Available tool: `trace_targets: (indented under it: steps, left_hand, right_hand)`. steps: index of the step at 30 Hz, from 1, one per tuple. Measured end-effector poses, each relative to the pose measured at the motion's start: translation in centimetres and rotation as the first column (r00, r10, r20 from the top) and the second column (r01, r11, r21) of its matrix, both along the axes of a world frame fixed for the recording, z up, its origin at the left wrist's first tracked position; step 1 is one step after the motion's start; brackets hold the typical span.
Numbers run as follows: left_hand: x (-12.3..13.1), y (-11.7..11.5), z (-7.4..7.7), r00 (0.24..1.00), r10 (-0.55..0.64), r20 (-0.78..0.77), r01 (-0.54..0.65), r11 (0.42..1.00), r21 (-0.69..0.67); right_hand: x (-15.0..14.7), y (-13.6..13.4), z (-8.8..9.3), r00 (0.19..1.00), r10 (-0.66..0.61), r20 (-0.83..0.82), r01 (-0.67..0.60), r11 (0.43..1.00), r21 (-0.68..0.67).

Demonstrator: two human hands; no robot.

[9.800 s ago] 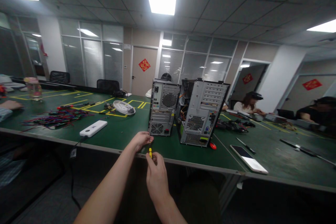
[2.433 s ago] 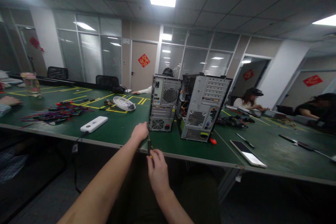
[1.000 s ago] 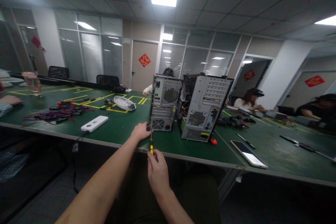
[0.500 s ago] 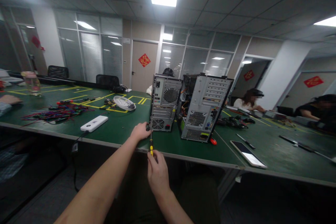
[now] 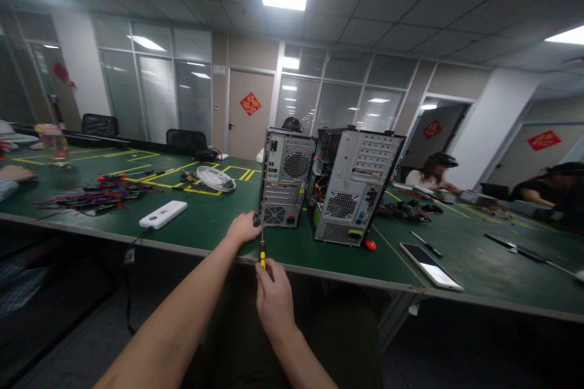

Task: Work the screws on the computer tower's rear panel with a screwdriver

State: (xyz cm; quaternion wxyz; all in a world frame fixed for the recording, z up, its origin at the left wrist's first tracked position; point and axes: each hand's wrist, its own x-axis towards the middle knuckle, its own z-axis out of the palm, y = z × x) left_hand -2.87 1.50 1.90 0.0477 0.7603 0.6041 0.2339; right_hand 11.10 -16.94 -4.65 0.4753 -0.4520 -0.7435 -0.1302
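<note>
My right hand (image 5: pixel 272 298) is closed around the yellow-and-black handle of a screwdriver (image 5: pixel 262 251), whose thin shaft points up at the lower left rear corner of a grey computer tower (image 5: pixel 283 177). My left hand (image 5: pixel 244 228) rests at that same corner with its fingers curled by the shaft tip; what they pinch is too small to see. A second tower (image 5: pixel 356 185), with its side open, stands just to the right on the green table (image 5: pixel 214 225).
A white power bank (image 5: pixel 163 214), a heap of coloured wires (image 5: pixel 98 197) and a white fan cover (image 5: pixel 216 179) lie to the left. A phone (image 5: pixel 431 265) and a red object (image 5: pixel 370 245) lie to the right. Other people sit at the far side and at the right.
Hands and screwdriver have barely moved over the last second; the left hand has crept slightly closer to the tower's corner. Earlier, both hands held the screwdriver nearer the table edge.
</note>
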Motion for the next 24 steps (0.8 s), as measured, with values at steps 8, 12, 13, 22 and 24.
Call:
trace_targets:
  steps: [8, 12, 13, 22, 24]
  left_hand:
    - [0.0, 0.0, 0.0, 1.000, 0.001, 0.004, -0.001, 1.000, 0.002]
    - [-0.1, 0.2, -0.2, 1.000, -0.004, 0.008, 0.004, 1.000, 0.008]
    - [-0.1, 0.3, -0.2, 1.000, -0.005, 0.009, 0.005, 1.000, 0.007]
    - [0.0, 0.0, 0.0, 1.000, 0.000, 0.008, 0.000, 1.000, 0.002]
    - [0.0, 0.1, -0.1, 1.000, -0.008, 0.007, 0.008, 1.000, 0.012]
  right_hand:
    - [-0.5, 0.4, 0.9, 1.000, 0.003, -0.006, -0.003, 1.000, -0.006]
    - [-0.8, 0.5, 0.8, 0.999, 0.016, -0.047, -0.017, 1.000, -0.025]
    - [-0.9, 0.5, 0.8, 0.998, 0.023, -0.061, -0.025, 0.999, -0.027]
    - [-0.7, 0.6, 1.4, 0.990, 0.033, -0.139, -0.041, 0.998, -0.052]
    - [-0.7, 0.6, 1.5, 0.993, 0.038, -0.113, -0.045, 0.997, -0.056]
